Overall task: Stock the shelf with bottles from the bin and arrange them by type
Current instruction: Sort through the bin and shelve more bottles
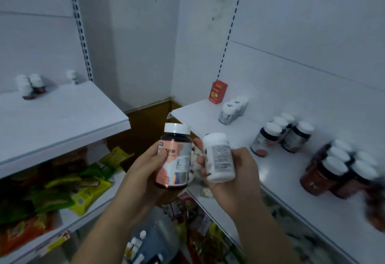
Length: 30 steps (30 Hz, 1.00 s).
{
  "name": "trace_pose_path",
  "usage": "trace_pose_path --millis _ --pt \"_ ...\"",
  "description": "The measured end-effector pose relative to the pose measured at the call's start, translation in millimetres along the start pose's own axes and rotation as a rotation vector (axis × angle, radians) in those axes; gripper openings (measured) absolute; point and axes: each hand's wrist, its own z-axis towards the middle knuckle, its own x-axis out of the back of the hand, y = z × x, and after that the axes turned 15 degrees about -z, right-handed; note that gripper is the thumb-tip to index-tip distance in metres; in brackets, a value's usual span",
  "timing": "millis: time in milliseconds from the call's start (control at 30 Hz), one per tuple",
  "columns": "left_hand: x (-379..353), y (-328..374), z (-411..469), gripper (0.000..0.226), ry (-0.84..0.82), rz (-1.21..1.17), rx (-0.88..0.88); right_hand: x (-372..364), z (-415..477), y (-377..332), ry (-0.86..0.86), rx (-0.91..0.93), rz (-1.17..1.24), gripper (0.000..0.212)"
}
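The right shelf (pixel 281 182) ran from your 1 o'clock down to 5 o'clock, and the left shelf (pixel 62 113) lay at 9 o'clock. Under the left shelf, at 8 o'clock, green and orange packets (pixel 83 190) were heaped on a lower board. The bin (pixel 164 236) sat at 6 o'clock below your wrists, holding several white-capped bottles (pixel 135 245); how many was too blurred to tell. On the right shelf, red-brown bottles (pixel 333 172) clustered at 4 o'clock, dark bottles (pixel 281 134) at 3 o'clock, and white bottles (pixel 231 109) at 2 o'clock. Your left hand (pixel 141 172) was curled round a copper-labelled bottle (pixel 175 155), held upright. Your right hand (pixel 239 180) gripped a white bottle (pixel 218 157) just beside it. A red box (pixel 217 92) stood at 1 o'clock.
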Motion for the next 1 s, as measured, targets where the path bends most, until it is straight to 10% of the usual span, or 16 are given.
trace_pose_path --millis 1000 --pt "-91.9 -30.5 36.2 0.044 -0.106 0.163 -0.003 51.4 -35.3 -72.5 0.120 0.111 -0.041 0.052"
